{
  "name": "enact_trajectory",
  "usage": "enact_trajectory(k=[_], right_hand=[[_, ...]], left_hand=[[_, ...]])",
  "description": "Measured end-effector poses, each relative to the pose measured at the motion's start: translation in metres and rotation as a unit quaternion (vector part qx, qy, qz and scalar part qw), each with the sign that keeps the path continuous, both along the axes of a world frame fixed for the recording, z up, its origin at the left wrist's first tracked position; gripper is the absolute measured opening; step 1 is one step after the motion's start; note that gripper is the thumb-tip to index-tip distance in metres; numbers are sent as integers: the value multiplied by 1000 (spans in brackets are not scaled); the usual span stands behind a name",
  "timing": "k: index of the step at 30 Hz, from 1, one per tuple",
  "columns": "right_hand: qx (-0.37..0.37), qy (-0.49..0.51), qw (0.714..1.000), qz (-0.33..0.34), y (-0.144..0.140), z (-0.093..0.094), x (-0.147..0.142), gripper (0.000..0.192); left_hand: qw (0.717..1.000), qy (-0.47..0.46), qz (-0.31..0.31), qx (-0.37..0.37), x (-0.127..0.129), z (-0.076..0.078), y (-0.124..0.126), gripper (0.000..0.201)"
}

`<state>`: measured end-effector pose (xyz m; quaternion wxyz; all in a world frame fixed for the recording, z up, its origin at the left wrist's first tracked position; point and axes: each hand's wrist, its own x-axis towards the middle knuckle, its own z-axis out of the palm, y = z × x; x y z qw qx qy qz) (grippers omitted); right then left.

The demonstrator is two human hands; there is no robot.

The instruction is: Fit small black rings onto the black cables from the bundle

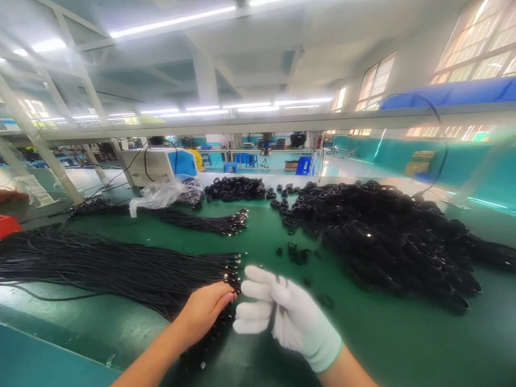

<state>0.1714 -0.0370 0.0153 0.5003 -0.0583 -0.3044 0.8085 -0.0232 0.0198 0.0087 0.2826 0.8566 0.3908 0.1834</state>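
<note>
My bare left hand [207, 309] is closed in a pinch at the tip end of a thick bundle of black cables [121, 258], its fingers around a cable end. Small metal connectors show along the cable tips. Just to its right, my right hand [282, 312] wears a white knitted glove. Its fingers point left, and the thumb lies over a thin dark piece [274, 314] that crosses the palm. What this piece is, I cannot make out. Dark bands also show near the base of its fingers.
A large heap of coiled black cables [387, 236] covers the right side of the green table mat [258, 242]. Several small black parts [297, 253] lie in the middle. Behind are a second cable bundle [201, 220], a plastic bag [161, 193], smaller black rings [236, 188] and a white-and-blue machine [157, 164].
</note>
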Motion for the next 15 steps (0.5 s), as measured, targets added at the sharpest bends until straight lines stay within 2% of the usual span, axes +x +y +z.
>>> enact_trajectory(k=[3,6,8,10,12,15], right_hand=[[-28,-22,998,-56,6,3,6,49],[-56,-56,993,-93,7,-1,3,44],[-66,-89,990,-84,5,-7,-1,39],[-50,-110,992,-31,0,-14,-5,36],[-27,-110,992,54,-4,-19,-10,36],[-31,-80,983,160,-10,-23,-17,40]], left_hand=[[989,97,18,111,3,-5,-32,26],[969,141,-8,204,13,-4,-57,23],[960,126,-30,249,18,3,-60,21],[956,100,-51,272,18,17,-50,16],[964,68,-68,246,15,32,-33,15],[992,-1,-89,92,13,43,-8,18]])
